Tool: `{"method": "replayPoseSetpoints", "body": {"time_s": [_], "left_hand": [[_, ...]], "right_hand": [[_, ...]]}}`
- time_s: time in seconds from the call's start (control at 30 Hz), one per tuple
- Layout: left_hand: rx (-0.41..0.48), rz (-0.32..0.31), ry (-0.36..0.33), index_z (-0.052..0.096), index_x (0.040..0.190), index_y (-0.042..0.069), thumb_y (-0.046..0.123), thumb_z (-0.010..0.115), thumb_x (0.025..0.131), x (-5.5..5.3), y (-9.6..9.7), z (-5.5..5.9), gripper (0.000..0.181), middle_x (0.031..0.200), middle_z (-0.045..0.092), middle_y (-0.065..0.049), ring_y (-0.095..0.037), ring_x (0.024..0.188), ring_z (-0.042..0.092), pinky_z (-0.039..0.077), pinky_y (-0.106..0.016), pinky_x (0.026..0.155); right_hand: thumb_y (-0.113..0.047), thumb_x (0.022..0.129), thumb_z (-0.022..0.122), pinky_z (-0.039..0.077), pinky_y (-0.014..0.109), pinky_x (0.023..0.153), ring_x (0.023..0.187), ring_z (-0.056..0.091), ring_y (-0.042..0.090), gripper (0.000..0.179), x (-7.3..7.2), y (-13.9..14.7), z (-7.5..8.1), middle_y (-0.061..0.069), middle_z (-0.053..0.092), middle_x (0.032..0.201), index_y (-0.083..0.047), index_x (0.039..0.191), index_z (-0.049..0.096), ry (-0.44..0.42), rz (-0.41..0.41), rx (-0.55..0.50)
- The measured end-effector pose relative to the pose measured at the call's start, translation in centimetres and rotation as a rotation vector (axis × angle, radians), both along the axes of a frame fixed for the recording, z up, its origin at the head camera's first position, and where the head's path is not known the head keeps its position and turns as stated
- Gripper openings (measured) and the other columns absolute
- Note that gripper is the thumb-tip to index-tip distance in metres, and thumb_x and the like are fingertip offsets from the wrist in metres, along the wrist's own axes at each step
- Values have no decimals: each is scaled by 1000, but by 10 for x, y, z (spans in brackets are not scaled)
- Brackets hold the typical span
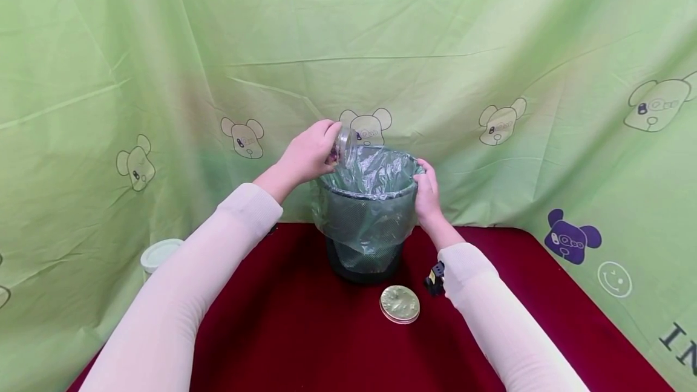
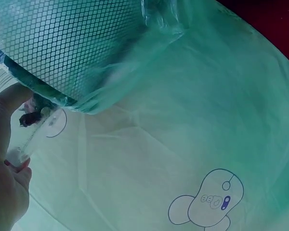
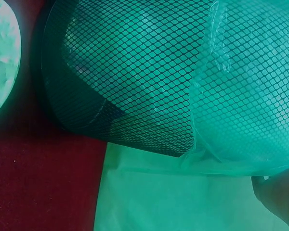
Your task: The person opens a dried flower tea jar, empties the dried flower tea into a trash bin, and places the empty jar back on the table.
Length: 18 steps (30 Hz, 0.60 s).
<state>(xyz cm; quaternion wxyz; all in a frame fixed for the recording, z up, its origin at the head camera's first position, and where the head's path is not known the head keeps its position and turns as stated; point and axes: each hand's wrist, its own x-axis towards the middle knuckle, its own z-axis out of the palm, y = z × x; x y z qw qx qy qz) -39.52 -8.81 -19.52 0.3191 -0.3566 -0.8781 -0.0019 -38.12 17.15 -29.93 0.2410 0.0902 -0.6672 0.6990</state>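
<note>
In the head view, the left hand [image 1: 310, 151] grips a clear jar [image 1: 346, 149], tilted at the left side of the rim of a mesh bin [image 1: 363, 274]. The right hand [image 1: 428, 193] grips the opposite rim through the translucent bag [image 1: 366, 216]. The bin stands near the desk's [image 1: 305, 343] far edge; a gold round lid [image 1: 400, 303] lies before it.

The left wrist view shows fingers around the jar, with dark bits [image 2: 31, 118] inside.

In the right wrist view, the right hand shows only partly, at the bag's edge.
</note>
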Motion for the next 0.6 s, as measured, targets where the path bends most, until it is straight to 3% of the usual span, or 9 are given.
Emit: {"method": "replayPoseSetpoints", "body": {"time_s": [0.6], "left_hand": [[-104, -36, 33, 38, 138, -10, 11, 84, 70, 1, 1, 4, 85, 130, 47, -26, -38, 123, 44, 35, -41, 108]], "right_hand": [[-9, 94, 32, 27, 37, 108, 131, 35, 31, 53, 2, 0, 1, 18, 36, 148, 1, 146, 33, -8, 14, -10]]}}
